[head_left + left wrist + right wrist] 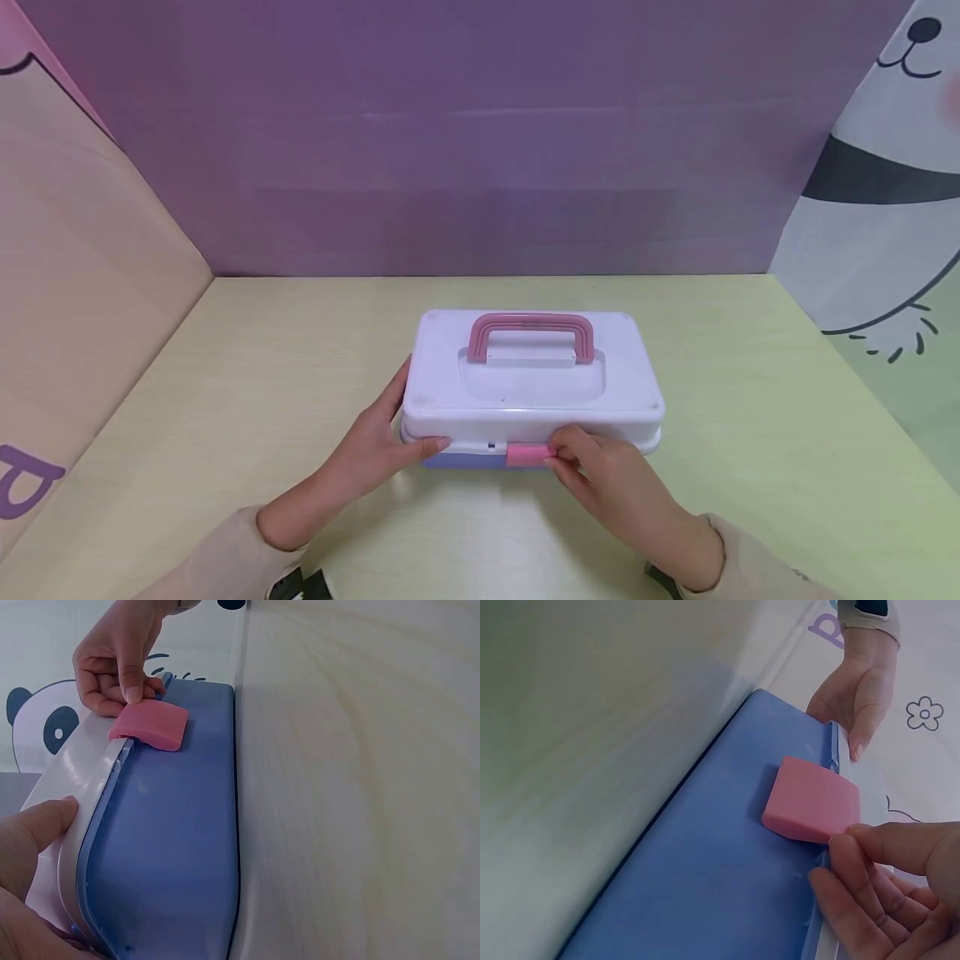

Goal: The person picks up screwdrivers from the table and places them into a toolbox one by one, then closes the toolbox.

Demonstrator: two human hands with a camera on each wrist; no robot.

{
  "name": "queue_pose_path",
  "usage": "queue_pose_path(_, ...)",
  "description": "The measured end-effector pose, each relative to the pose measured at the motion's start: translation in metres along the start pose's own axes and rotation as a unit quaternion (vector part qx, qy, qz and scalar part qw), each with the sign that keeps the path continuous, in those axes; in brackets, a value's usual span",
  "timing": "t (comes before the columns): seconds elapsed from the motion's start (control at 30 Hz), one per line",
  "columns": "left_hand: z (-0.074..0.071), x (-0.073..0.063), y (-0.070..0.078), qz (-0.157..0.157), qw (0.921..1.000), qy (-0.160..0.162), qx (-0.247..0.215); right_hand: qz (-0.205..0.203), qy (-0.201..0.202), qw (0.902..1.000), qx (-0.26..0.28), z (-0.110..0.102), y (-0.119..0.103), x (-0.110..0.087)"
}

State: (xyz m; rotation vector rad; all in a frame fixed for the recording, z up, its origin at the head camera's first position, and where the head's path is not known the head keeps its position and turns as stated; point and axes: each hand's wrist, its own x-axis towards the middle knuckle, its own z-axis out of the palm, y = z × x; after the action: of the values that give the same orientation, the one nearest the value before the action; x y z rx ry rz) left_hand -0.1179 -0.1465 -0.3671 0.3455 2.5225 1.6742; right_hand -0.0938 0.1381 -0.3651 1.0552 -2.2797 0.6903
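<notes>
A storage box [435,392] with a white lid, a blue base and a pink carry handle [531,322] stands on the table. Its lid lies on the base. The left hand [367,454] holds the box's left front corner, thumb on the lid's rim and fingers along the side. At the front, a pink latch [527,454] spans the seam; whether it is fastened cannot be told. The right hand [618,483] pinches the latch's right edge between thumb and fingertips, as the right wrist view shows close up at the latch [814,801]. The box's inside is hidden.
The pale wooden table [262,358] extends around the box. A purple panel [480,150] rises behind it, with printed panels at the left and right [877,250]. Dark straps [300,585] show near both cuffs.
</notes>
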Motion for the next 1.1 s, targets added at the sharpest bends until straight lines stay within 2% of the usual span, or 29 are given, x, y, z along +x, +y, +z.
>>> queue_pose_path(0.33, 0.0, 0.0, 0.0, 0.001, 1.0, -0.001, 0.008, 0.028, 0.017, 0.9987, -0.039, -0.001, -0.003, -0.002)
queue_pose_path(0.53, -0.001, 0.0, 0.0, -0.004, 0.9999, 0.0, 0.01, 0.074, -0.044, 0.9941, -0.065, -0.002, -0.008, -0.001)
queue_pose_path(0.8, -0.002, 0.0, -0.001, -0.004, 0.9999, -0.001, 0.01, 0.081, -0.054, 0.9942, -0.046, 0.005, -0.01, -0.002)
queue_pose_path(1.1, -0.002, -0.001, 0.0, 0.003, 1.0, 0.002, -0.001, 0.128, -0.077, 0.9885, 0.027, 0.003, -0.01, -0.002)
